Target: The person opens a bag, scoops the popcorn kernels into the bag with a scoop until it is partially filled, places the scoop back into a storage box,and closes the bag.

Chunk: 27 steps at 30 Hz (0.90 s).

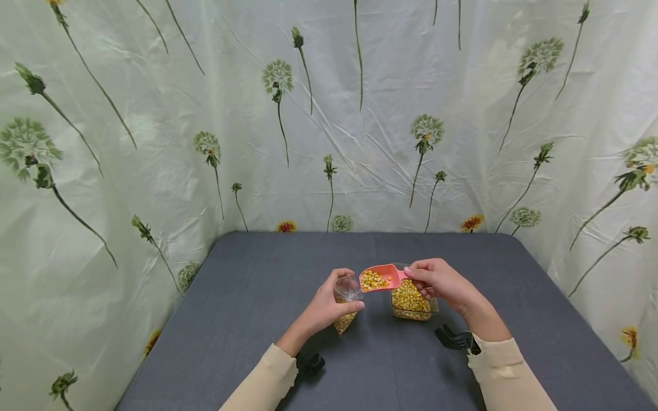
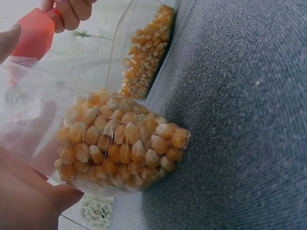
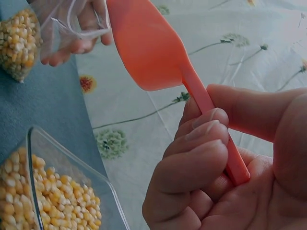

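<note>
My left hand (image 1: 327, 303) grips a clear plastic bag (image 2: 120, 148) around its upper part, fingers and thumb curved about the mouth. Corn kernels fill the lower part of the bag, whose bottom corner seems to touch the table in the left wrist view. Between thumb and fingers of my right hand (image 1: 443, 281) is the handle of a red scoop (image 1: 381, 278), pinched. The scoop bowl carries corn kernels in the head view, and its lip is at the bag's mouth. Below the right hand stands a clear square container (image 1: 411, 315) holding many kernels.
A dark grey cloth covers the table (image 1: 267, 285). Behind it and at both sides hangs a pale curtain (image 1: 370, 148) with a dandelion print. Black straps with camera mounts (image 1: 454, 338) sit on both wrists.
</note>
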Motion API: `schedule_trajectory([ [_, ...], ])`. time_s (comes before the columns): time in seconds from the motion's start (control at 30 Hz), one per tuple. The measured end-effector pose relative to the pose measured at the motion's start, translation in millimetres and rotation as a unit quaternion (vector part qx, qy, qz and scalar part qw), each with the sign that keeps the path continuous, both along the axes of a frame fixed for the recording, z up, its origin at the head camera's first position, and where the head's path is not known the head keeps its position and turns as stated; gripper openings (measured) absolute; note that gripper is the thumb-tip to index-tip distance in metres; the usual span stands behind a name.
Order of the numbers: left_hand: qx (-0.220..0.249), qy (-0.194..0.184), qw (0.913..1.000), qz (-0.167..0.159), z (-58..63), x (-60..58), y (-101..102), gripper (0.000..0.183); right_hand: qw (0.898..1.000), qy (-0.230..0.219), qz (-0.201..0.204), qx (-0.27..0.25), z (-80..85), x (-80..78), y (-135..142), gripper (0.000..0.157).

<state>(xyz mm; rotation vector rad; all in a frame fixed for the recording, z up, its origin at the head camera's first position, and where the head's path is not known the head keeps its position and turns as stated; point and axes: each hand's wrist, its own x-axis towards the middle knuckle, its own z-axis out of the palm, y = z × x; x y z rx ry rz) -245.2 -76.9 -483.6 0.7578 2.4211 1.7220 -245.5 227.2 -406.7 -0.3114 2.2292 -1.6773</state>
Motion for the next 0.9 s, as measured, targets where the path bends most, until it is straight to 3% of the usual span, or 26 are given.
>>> schedule_trajectory([
  [0.27, -0.005, -0.005, 0.9999, 0.009, -1.5, 0.1, 1, 0.067, 1.000, 0.010, 0.009, 0.004, -3.2, 1.4, -12, 0.031],
  [0.9, 0.017, -0.020, 0.9994, -0.023, -3.7, -1.3, 3, 0.067, 1.000, 0.022, -0.008, 0.018, -10.8, 6.1, -41, 0.029],
])
